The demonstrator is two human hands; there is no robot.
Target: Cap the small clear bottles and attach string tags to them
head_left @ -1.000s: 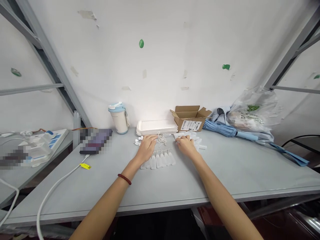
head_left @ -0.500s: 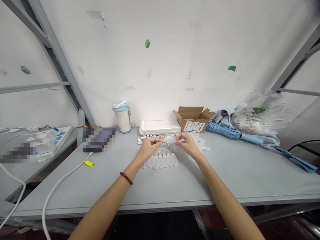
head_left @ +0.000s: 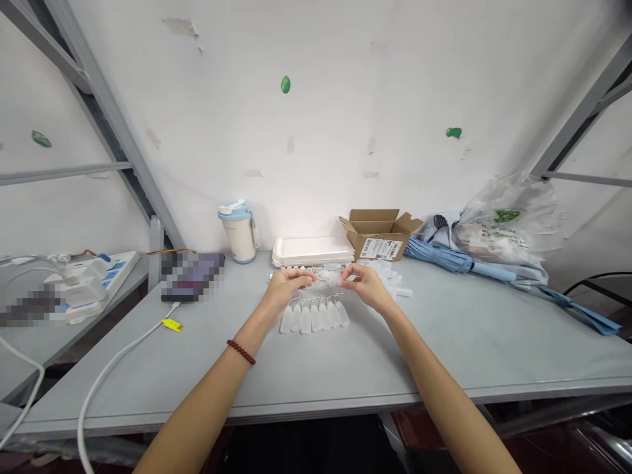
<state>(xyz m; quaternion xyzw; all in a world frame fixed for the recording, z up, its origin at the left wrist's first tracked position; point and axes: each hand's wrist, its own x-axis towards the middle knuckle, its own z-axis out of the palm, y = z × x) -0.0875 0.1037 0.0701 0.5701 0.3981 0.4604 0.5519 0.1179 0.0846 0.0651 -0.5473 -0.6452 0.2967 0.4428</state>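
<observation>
One left hand (head_left: 288, 286): seven o'clock from centre, thumb and fingertips together; cannot tell whether on anything.
Corded translucent sleeves (head_left: 316, 318): seven, in a row, six o'clock.
Right hand (head_left: 365, 286): four o'clock, pinching a translucent piece (head_left: 334, 277).

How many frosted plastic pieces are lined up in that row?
7: the frosted plastic pieces lie side by side on the desk, from near the left hand rightward; none in the row looks hidden.

Seven translucent tubes (head_left: 316, 318) lying in row! Two hands (head_left: 368, 288) working. One tumbler (head_left: 240, 238) standing, one cardboard box (head_left: 379, 247) gaping, one umbrella (head_left: 442, 255) lying, one bracelet (head_left: 241, 351) showing.
</observation>
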